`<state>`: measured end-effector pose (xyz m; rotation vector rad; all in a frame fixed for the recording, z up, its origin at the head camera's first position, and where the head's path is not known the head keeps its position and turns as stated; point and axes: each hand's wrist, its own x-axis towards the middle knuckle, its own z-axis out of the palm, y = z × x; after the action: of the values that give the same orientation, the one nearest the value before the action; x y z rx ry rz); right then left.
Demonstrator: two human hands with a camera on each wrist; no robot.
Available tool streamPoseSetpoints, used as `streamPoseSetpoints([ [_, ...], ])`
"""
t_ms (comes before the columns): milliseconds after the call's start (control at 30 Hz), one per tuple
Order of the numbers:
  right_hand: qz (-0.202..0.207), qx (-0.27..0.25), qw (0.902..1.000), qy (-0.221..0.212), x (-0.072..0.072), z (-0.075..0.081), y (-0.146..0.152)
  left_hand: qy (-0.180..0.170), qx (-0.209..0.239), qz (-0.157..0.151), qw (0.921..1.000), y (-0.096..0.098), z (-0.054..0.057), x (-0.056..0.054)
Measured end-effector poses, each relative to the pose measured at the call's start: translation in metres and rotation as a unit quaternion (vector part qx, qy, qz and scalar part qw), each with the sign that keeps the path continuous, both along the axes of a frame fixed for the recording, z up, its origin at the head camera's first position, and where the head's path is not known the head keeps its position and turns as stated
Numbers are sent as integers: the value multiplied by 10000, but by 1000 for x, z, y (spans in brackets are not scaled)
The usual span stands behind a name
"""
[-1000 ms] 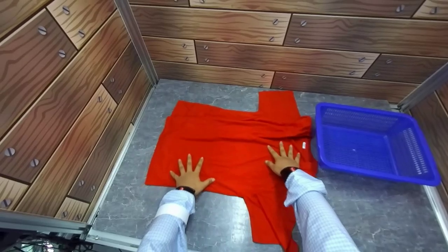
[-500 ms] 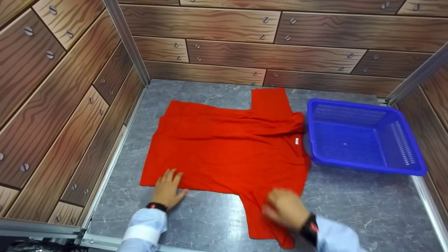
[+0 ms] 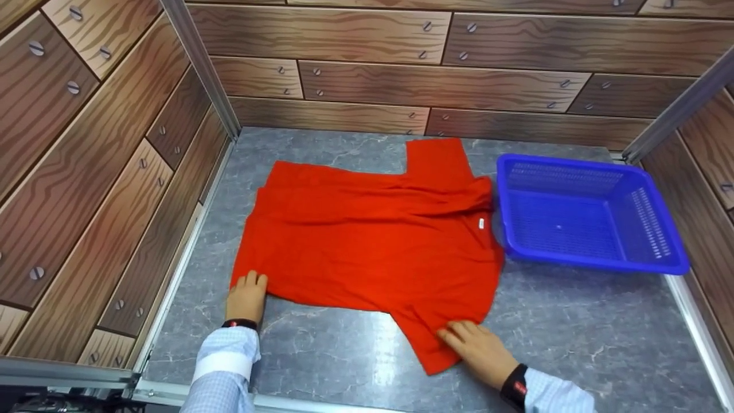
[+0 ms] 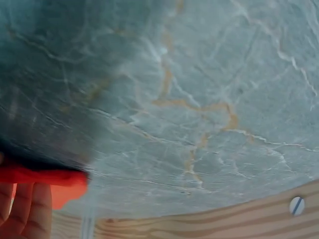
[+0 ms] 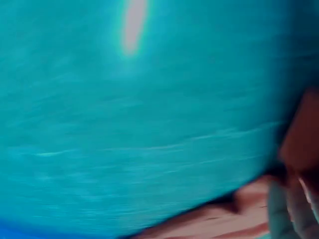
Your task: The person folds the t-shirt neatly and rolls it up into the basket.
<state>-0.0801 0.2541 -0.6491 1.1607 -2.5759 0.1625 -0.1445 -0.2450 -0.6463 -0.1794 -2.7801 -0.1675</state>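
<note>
Your left hand (image 3: 245, 301) curls its fingers closed on a corner of the shirt (image 3: 367, 241); your right hand (image 3: 484, 351) pinches its sleeve (image 3: 433, 347). Beyond your fingertips, the shirt lies spread out.

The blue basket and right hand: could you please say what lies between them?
The head view shows bare grey surface between the blue basket and the right hand, beside the red shirt.

Basket (image 3: 596, 263) right of shirt (image 3: 367, 241) (beside)
</note>
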Motion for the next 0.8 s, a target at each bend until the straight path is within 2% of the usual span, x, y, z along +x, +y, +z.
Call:
streamPoseSetpoints([
  [67, -123, -290, 9995, -48, -9, -3, 10, -85, 14, 50, 10000, -3, 1, 0],
  [167, -325, -884, 9946, -438, -18, -3, 23, -39, 89, 153, 9998, -7, 1, 1],
  [233, -557, -1408, 9843, -903, -22, 0, 26, 12, 136, 224, 9997, -11, 0, 1],
  [267, -742, -1704, 9753, -1193, -23, 3, 25, 22, 150, 260, 9995, -12, 0, 1],
  [333, -1202, -2363, 9471, -1808, -27, 11, 21, -20, 191, 313, 9993, -14, 0, 1],
  [367, -1494, -2680, 9291, -2065, -30, 15, 19, -55, 190, 320, 9993, -15, 1, 1],
  [433, -2148, -3207, 8859, -2574, -39, 24, 14, -123, 178, 322, 9992, -17, 2, 1],
  [500, -2776, -3476, 8434, -3013, -49, 29, 11, -181, 171, 317, 9992, -18, 2, 0],
  [533, -3001, -3498, 8276, -3204, -53, 30, 10, -206, 166, 304, 9992, -18, 3, 0],
  [600, -3254, -3375, 8050, -3637, -58, 31, 12, -258, 178, 273, 9991, -19, 3, 0],
  [633, -3269, -3278, 7991, -3836, -57, 30, 13, -284, 182, 257, 9991, -19, 3, 1],
  [667, -3229, -3141, 8007, -3949, -55, 28, 15, -304, 191, 244, 9991, -20, 3, 1],
  [700, -3112, -3005, 8081, -3997, -52, 25, 17, -320, 213, 236, 9990, -20, 3, 2],
  [800, -2800, -2489, 8540, -3610, -38, 14, 22, -311, 307, 223, 9988, -24, 2, 6],
])
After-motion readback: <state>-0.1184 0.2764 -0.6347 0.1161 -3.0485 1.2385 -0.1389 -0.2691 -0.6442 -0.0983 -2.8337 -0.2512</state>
